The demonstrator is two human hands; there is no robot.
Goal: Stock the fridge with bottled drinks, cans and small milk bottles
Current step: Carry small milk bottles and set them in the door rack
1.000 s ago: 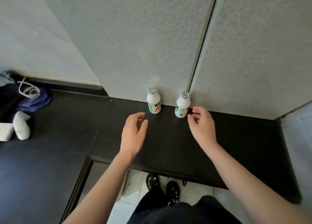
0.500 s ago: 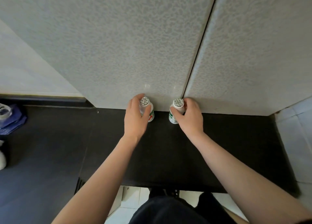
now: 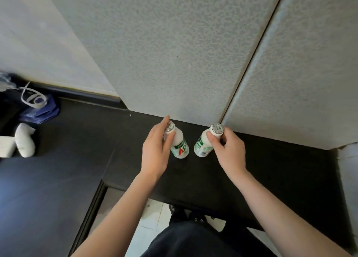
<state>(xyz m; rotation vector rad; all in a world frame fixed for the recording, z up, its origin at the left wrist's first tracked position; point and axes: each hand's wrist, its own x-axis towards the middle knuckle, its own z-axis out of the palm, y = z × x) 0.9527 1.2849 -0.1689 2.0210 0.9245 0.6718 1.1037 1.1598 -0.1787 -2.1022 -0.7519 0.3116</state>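
Two small milk bottles are picked out at centre frame, close side by side but not touching. The left milk bottle (image 3: 179, 147), white with a green band and a red letter on its label, is gripped near the neck by the left hand (image 3: 155, 156). Its fingers (image 3: 170, 140) are curled round the top, just under the foil cap. The right milk bottle (image 3: 202, 147), white with a green label, is pinched at the cap by the right hand (image 3: 231, 152), with the thumb set in front and the rest of the hand wrapped behind. Both bottles are shown tilted, caps leaning away from each other and bases drawn close together. Whether the bases rest on the counter or are held just off it cannot be told.

Under them the black counter (image 3: 280, 169) is spread across the middle of the frame. It is met at the back by pale grey textured wall panels (image 3: 174, 53), and a dark seam (image 3: 251, 63) is traced down between them to a spot just behind the right bottle's cap.

At the left edge of the frame a blue bag (image 3: 41, 111) with a white handle is seen lying on the dark surface, and a white soft-looking object (image 3: 25, 140) is found just below it. At bottom centre, dark shoes (image 3: 186, 215) are caught on white floor tiles (image 3: 153, 214), past the counter's near edge.
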